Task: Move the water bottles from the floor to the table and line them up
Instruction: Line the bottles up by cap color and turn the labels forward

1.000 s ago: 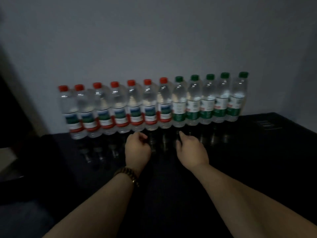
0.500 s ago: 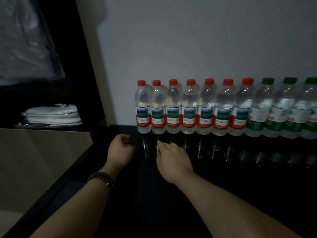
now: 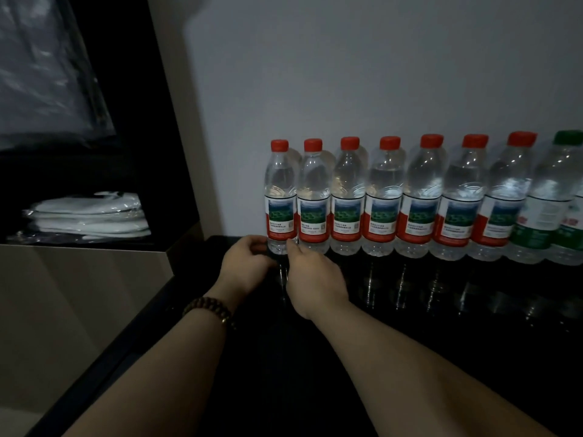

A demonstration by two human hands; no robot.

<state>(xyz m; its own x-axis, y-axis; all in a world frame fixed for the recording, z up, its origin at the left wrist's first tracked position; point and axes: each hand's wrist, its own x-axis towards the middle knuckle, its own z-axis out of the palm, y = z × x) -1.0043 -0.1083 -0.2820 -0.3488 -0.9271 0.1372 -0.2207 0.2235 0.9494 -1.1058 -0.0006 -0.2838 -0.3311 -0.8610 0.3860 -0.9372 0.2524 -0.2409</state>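
Note:
Several clear water bottles stand upright in a tight row along the wall on the black glossy table (image 3: pixel 410 342). Most have red caps and red labels, and a green-capped bottle (image 3: pixel 564 197) shows at the right edge. The leftmost red-capped bottle (image 3: pixel 280 197) is at the end of the row. My left hand (image 3: pixel 246 266) curls against the left side of its base. My right hand (image 3: pixel 312 279) presses its fingertips on the right side of the same base. The bottle stands on the table between the two hands.
Left of the table, a dark open shelf holds folded white items in plastic (image 3: pixel 91 216) above a beige cabinet front (image 3: pixel 79 310). A plastic-wrapped bundle (image 3: pixel 47 74) hangs higher up. The grey wall runs right behind the bottles, and the table's left edge is near my left wrist.
The view has swung left along the row. Both hands moved forward from in front of the bottles and closed in on the base of the leftmost bottle.

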